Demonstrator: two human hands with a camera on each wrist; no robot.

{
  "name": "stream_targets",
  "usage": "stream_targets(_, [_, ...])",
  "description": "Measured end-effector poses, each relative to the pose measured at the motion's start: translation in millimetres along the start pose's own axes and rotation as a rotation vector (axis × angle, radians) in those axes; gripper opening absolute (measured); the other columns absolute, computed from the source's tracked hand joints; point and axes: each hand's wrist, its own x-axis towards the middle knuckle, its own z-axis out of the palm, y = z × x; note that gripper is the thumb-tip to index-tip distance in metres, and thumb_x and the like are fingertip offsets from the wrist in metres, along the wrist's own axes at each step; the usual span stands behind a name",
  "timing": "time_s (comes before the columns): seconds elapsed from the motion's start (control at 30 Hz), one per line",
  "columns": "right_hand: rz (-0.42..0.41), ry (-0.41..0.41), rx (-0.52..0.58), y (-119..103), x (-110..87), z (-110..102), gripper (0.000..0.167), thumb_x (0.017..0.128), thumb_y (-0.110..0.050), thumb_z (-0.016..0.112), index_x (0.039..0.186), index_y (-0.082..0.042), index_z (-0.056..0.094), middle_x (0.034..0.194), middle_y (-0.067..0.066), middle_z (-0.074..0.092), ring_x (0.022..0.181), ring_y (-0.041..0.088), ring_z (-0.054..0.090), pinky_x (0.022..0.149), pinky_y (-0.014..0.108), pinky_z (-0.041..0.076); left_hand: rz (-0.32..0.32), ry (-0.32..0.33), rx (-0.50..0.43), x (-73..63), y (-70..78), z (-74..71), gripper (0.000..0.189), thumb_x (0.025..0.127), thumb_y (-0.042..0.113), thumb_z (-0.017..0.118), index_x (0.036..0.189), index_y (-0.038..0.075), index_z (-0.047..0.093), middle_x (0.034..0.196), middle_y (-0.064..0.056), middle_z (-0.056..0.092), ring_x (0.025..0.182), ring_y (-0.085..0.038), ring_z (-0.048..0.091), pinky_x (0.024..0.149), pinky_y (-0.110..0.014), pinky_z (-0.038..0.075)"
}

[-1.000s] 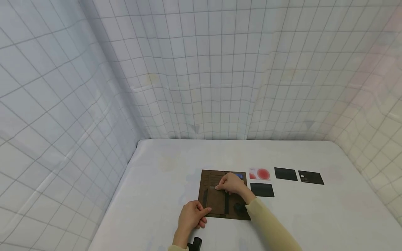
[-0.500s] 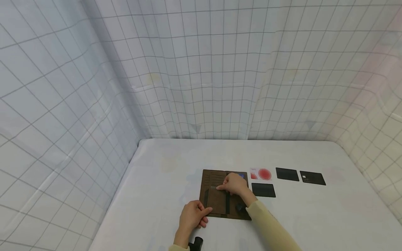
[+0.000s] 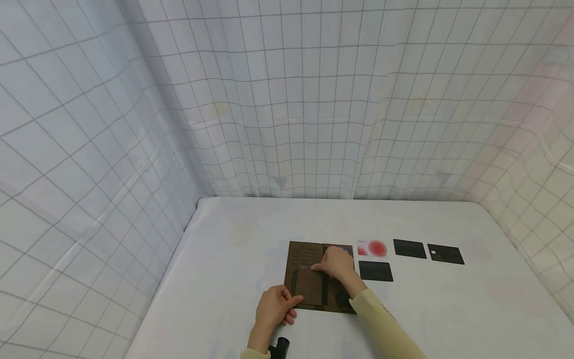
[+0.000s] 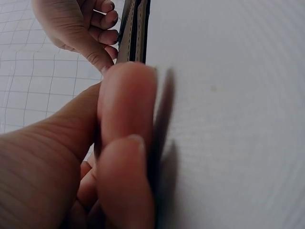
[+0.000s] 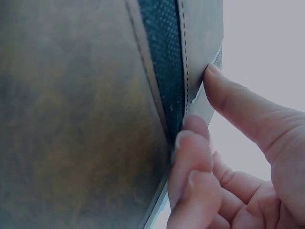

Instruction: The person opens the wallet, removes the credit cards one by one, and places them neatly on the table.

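Observation:
A brown leather wallet lies opened flat on the white table in the head view, with card slots, dark strips and a raised inner panel. My left hand pinches the wallet's near left edge, thumb on top. At the panel's far edge, the thumb and curled fingers of my right hand grip it. The right wrist view shows the stitched leather, a dark mesh strip and the right thumb against an edge. A bit of blue shows beside the right hand, mostly covered.
Right of the wallet lie a white card with red circles, a black card, another black card and a black card with a chip. Gridded white curtains enclose the table at the back and sides.
The right thumb has slid slightly to the right along the panel's edge, and less of the blue patch shows. My left hand and the loose cards stay put.

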Motion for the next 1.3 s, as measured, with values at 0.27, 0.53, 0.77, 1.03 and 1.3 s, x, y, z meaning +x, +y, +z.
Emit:
stream_targets(0.27, [0.03, 0.024, -0.013, -5.0, -3.4, 0.8, 0.045, 0.073, -0.04, 0.081, 0.047, -0.014, 0.055, 0.037, -0.005, 0.045, 0.037, 0.01, 0.047, 0.037, 0.022, 0.03, -0.011, -0.001, 0.011, -0.8, 1.0, 0.1, 0.034, 0.083, 0.032, 0.074, 0.07, 0.008, 0.055, 0.047, 0.003, 0.058, 0.036, -0.011, 0.057, 0.035, -0.027, 0.045])
stream_targets(0.53, [-0.01, -0.01, 0.107, 3.2, -0.9, 4.9, 0.04, 0.076, -0.038, 0.079, 0.051, -0.015, 0.058, 0.04, -0.006, 0.048, 0.037, 0.009, 0.05, 0.037, 0.021, 0.03, 0.002, -0.007, 0.021, -1.2, 1.0, -1.8, 0.032, 0.084, 0.03, 0.074, 0.071, 0.008, 0.055, 0.047, 0.004, 0.058, 0.036, -0.011, 0.056, 0.035, -0.026, 0.045])
stream_targets(0.77, [-0.042, -0.066, 0.202, 10.8, 2.6, 4.3, 0.031, 0.077, -0.034, 0.08, 0.059, -0.013, 0.065, 0.048, -0.003, 0.056, 0.04, 0.012, 0.055, 0.041, 0.026, 0.041, 0.001, -0.013, 0.03, -1.2, 0.5, -1.3, 0.032, 0.084, 0.031, 0.074, 0.071, 0.008, 0.055, 0.047, 0.004, 0.058, 0.036, -0.01, 0.057, 0.035, -0.027, 0.045])
stream_targets(1.03, [-0.031, -0.111, 0.248, 12.4, 7.1, 0.9, 0.027, 0.077, -0.032, 0.079, 0.063, -0.013, 0.067, 0.054, -0.001, 0.059, 0.043, 0.013, 0.057, 0.043, 0.027, 0.045, -0.013, -0.01, 0.016, 1.4, 2.1, -1.4, 0.033, 0.084, 0.032, 0.074, 0.071, 0.007, 0.055, 0.047, 0.003, 0.059, 0.037, -0.011, 0.057, 0.036, -0.026, 0.046])
stream_targets(1.3, [-0.033, -0.157, 0.206, 14.2, 15.3, 0.3, 0.031, 0.078, -0.037, 0.078, 0.061, -0.014, 0.065, 0.054, -0.002, 0.058, 0.042, 0.011, 0.055, 0.043, 0.025, 0.042, -0.006, -0.024, 0.029, 1.8, 1.3, -2.4, 0.032, 0.084, 0.032, 0.073, 0.071, 0.008, 0.056, 0.048, 0.004, 0.059, 0.037, -0.011, 0.057, 0.036, -0.027, 0.046])
